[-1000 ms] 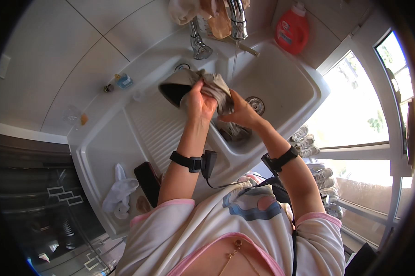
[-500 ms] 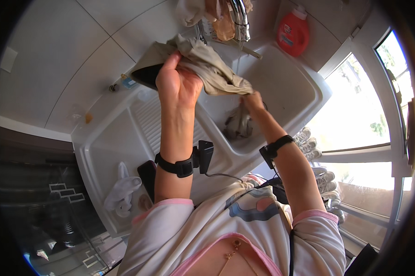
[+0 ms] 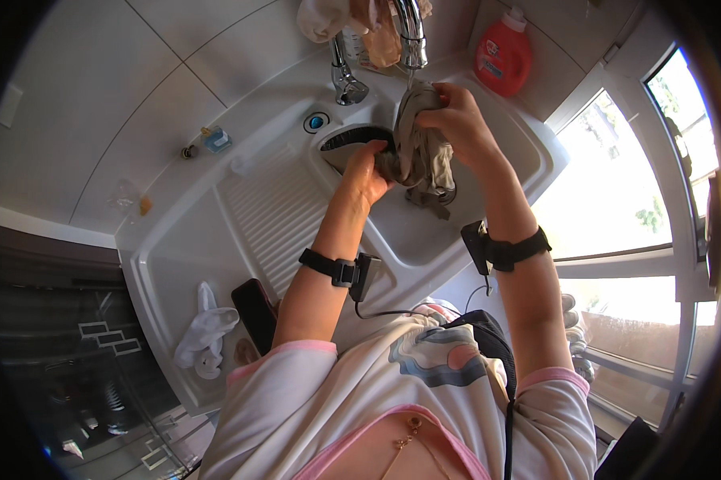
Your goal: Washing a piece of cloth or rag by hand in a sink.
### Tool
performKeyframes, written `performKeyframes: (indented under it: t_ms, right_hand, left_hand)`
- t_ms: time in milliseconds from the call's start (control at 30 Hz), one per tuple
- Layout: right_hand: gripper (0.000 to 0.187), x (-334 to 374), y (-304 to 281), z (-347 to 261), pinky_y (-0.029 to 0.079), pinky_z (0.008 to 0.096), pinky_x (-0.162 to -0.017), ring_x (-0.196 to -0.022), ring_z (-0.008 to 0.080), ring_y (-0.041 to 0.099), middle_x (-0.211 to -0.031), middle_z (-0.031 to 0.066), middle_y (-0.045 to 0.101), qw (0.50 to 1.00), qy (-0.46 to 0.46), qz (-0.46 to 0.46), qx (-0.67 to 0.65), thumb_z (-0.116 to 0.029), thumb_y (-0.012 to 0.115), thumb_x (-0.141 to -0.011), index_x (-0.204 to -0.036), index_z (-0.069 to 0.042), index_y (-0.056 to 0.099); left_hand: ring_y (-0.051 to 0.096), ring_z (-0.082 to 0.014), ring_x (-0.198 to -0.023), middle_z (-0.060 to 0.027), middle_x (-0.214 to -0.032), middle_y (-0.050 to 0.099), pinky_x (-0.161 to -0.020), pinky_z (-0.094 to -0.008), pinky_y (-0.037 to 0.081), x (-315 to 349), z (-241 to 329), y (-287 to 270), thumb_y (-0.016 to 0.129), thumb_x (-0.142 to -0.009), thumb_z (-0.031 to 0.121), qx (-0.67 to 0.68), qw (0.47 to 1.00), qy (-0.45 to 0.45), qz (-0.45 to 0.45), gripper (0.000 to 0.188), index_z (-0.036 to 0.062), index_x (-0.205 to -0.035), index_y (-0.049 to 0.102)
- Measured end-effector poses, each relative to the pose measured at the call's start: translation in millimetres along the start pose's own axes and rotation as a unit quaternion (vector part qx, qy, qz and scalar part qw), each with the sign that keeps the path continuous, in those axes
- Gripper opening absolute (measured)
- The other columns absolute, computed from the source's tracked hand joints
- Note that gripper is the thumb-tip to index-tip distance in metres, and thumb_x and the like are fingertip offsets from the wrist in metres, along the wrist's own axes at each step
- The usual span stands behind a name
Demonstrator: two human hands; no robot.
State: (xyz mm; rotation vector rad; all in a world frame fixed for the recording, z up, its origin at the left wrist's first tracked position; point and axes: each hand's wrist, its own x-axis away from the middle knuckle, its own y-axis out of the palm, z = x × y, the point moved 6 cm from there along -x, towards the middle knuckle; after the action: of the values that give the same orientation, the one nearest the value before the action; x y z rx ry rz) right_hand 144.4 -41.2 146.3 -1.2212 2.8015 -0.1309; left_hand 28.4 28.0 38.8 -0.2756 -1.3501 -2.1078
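Over the basin, both my hands hold a wet khaki fabric item (image 3: pixel 415 132) with a dark lining; its exact kind is hard to tell. My left hand (image 3: pixel 368 178) grips its lower left part, beside the black-lined opening. With fingers pinched on the folds, my right hand (image 3: pixel 463 124) lifts the upper right part just under the faucet (image 3: pixel 411 36). A thin stream of water comes from the spout onto the cloth. Loose ends of the fabric hang down into the basin (image 3: pixel 504 172), partly hiding the drain.
Left of the basin lies a ribbed washboard (image 3: pixel 276 200). A white cloth (image 3: pixel 204 332) and a dark phone (image 3: pixel 256 316) rest in the left section. A red detergent bottle (image 3: pixel 504 56) stands at the back right corner, and a small blue bottle (image 3: pixel 216 139) on the back ledge.
The fabric has moved down and right, gathered under the faucet. My left hand has lowered toward the basin; my right hand has risen to the spout.
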Motion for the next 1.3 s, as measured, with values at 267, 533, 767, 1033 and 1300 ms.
performKeyframes:
  t_ms: [267, 533, 767, 1033, 1300]
  right_hand:
    - [0.024, 3.7, 12.0, 95.5, 0.047, 0.0342, -0.055, -0.064, 0.0219, 0.056, -0.075, 0.0143, 0.056, 0.919, 0.261, 0.149, -0.254, 0.002, 0.067, -0.060, -0.080, 0.008, 0.056]
    - [0.016, 22.0, 18.7, 68.0, 0.047, 0.0399, -0.071, -0.077, 0.0281, 0.053, -0.086, 0.0160, 0.050, 0.792, 0.236, 0.180, -0.534, 0.002, 0.056, -0.074, -0.086, 0.008, 0.047]
    - [0.029, 51.7, -25.7, 81.2, 0.044, 0.0430, -0.073, -0.090, 0.0262, 0.050, -0.087, 0.0116, 0.050, 0.910, 0.306, 0.193, -0.201, -0.008, 0.062, -0.071, -0.096, 0.000, 0.050]
    - [0.082, 69.1, 10.8, 40.3, 0.037, 0.0383, -0.088, -0.100, 0.0278, 0.050, -0.107, 0.0137, 0.052, 0.968, -0.157, -0.080, 0.179, -0.006, 0.071, -0.054, -0.125, -0.009, 0.030]
    - [0.031, 38.6, 6.5, 16.1, 0.045, 0.0277, -0.066, -0.071, 0.0111, 0.054, -0.075, 0.0087, 0.059, 0.997, -0.061, 0.027, 0.032, -0.006, 0.069, -0.063, -0.088, 0.003, 0.054]
  left_hand:
    - [0.051, -0.0275, -0.079, -0.0160, -0.087, 0.052, -0.070, -0.0344, 0.042, 36.0, 5.1, 8.2, 0.068, -0.060, 0.018, -0.639, 0.653, 0.377, 0.154, 0.044, -0.0030, -0.090, 0.044]
    - [0.056, -0.0352, -0.088, -0.0206, -0.090, 0.057, -0.069, -0.0412, 0.046, 22.1, -0.7, 13.0, 0.071, -0.064, 0.023, -0.625, 0.705, 0.310, 0.127, 0.046, 0.0003, -0.094, 0.045]
    - [0.053, -0.0112, -0.081, -0.0103, -0.088, 0.058, -0.072, -0.0258, 0.043, 13.5, 7.8, 24.2, 0.062, -0.073, 0.007, -0.551, 0.762, 0.321, -0.107, 0.031, -0.0051, -0.098, 0.049]
    - [0.056, -0.0147, -0.080, -0.0108, -0.086, 0.060, -0.073, -0.0263, 0.043, 28.4, 17.8, 48.7, 0.058, -0.066, 0.003, -0.525, 0.778, 0.306, -0.159, 0.032, -0.0030, -0.097, 0.052]
    - [0.051, -0.0140, -0.099, -0.0044, -0.106, 0.053, -0.084, -0.0288, 0.039, 65.6, 50.8, 43.5, 0.063, -0.072, 0.007, -0.513, 0.752, 0.412, -0.036, 0.049, 0.0042, -0.118, 0.046]
